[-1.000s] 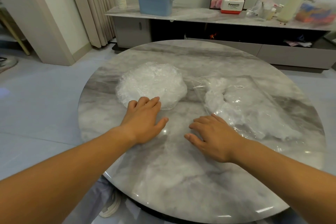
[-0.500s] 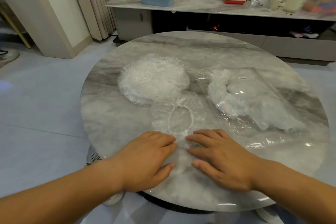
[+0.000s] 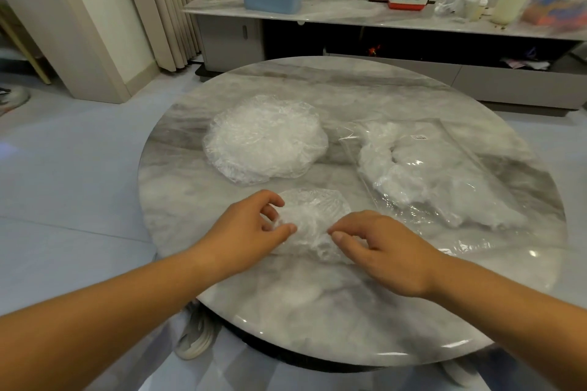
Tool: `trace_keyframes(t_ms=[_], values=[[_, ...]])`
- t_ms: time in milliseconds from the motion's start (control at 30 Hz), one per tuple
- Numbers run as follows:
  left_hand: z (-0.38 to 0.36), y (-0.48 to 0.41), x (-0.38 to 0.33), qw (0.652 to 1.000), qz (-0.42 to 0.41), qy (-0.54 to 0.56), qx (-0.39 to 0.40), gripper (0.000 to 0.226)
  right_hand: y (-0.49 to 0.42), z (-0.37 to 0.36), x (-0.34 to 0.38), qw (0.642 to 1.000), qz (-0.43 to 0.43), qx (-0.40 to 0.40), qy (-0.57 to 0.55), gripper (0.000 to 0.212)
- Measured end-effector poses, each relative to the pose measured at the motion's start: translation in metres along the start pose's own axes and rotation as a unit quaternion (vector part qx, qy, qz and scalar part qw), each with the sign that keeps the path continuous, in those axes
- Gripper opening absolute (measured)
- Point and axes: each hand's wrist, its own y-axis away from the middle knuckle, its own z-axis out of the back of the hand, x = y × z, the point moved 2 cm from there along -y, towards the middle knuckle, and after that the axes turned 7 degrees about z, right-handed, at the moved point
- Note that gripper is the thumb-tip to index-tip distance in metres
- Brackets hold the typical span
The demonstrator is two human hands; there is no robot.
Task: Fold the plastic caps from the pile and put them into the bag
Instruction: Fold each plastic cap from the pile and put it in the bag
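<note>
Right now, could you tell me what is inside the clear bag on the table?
The bag holds a clump of crumpled white plastic caps; their number, and anything under them, cannot be seen.

Crumpled plastic cap [image 3: 313, 216] pinched between left grip [image 3: 251, 225] and right grip [image 3: 378, 247], cap pile [image 3: 265, 140] behind, bag [image 3: 444, 174] at right

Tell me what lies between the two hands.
In the head view, one crumpled plastic cap lies on the table between the left hand and the right hand; both pinch its edges.
</note>
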Motion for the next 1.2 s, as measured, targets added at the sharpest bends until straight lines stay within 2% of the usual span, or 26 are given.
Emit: trace_keyframes(t_ms=[100,300,367,467,533,633,733,800,867,967,1100,1200], values=[[-0.005,-0.011,-0.001,0.999,0.029,-0.016,-0.031,0.028,-0.009,-0.006,-0.005,0.992,0.027,0.036,0.115,0.061],[-0.010,-0.018,0.006,0.985,0.020,-0.142,-0.097,0.030,-0.016,-0.005,-0.002,0.989,0.020,0.074,0.127,0.076],[-0.012,-0.019,0.009,0.981,0.030,-0.160,-0.106,0.041,-0.022,0.000,-0.002,0.995,-0.007,0.057,0.088,0.072],[-0.014,-0.022,0.010,0.984,0.063,-0.140,-0.096,0.060,-0.040,0.011,-0.002,0.998,-0.057,0.006,-0.002,0.044],[-0.015,-0.025,0.011,0.984,0.071,-0.132,-0.096,0.068,-0.055,0.017,-0.001,0.993,-0.085,-0.029,-0.076,0.044],[-0.014,-0.027,0.013,0.983,0.079,-0.129,-0.100,0.072,-0.071,0.017,-0.001,0.978,-0.123,-0.037,-0.162,0.050],[-0.014,-0.027,0.016,0.983,0.081,-0.131,-0.102,0.076,-0.079,0.011,-0.007,0.960,-0.161,-0.047,-0.225,0.045],[-0.015,-0.027,0.017,0.982,0.079,-0.134,-0.104,0.079,-0.081,0.009,-0.009,0.941,-0.176,-0.083,-0.277,0.040],[-0.015,-0.028,0.018,0.983,0.079,-0.131,-0.102,0.081,-0.080,0.011,-0.008,0.923,-0.165,-0.128,-0.322,0.035],[-0.013,-0.029,0.018,0.983,0.085,-0.125,-0.100,0.086,-0.076,0.016,-0.006,0.916,-0.115,-0.159,-0.351,0.034],[-0.010,-0.030,0.017,0.985,0.090,-0.112,-0.099,0.084,-0.059,0.014,0.005,0.942,-0.040,-0.117,-0.312,0.031],[-0.004,-0.030,0.017,0.986,0.093,-0.104,-0.090,0.080,-0.045,0.007,0.013,0.976,0.001,-0.053,-0.211,0.026]])
